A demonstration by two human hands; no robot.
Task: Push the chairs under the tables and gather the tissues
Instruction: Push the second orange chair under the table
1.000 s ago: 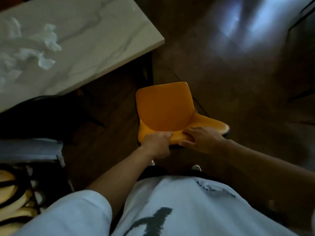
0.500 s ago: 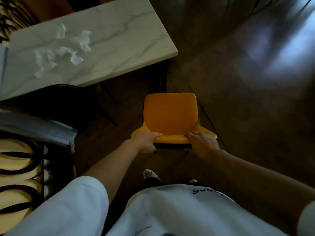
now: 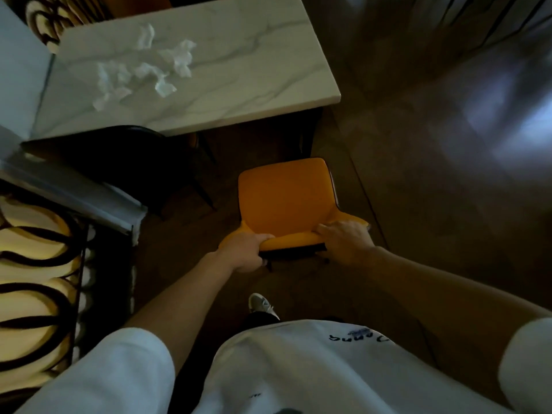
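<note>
The room was dim where I stood. Pale bluish light glared off the floor (image 3: 507,121) at the upper right and smeared into streaks. The table (image 3: 239,64) caught the most light, while everything beneath it sank into near-black shadow. My hands and arms looked murky and soft-edged, and straight lines bowed toward the edges of the wide-angle view.

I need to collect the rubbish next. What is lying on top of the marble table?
Several crumpled white tissues lie scattered on the marble table, toward its left part. Its far left corner is hidden behind a pale panel.
</note>
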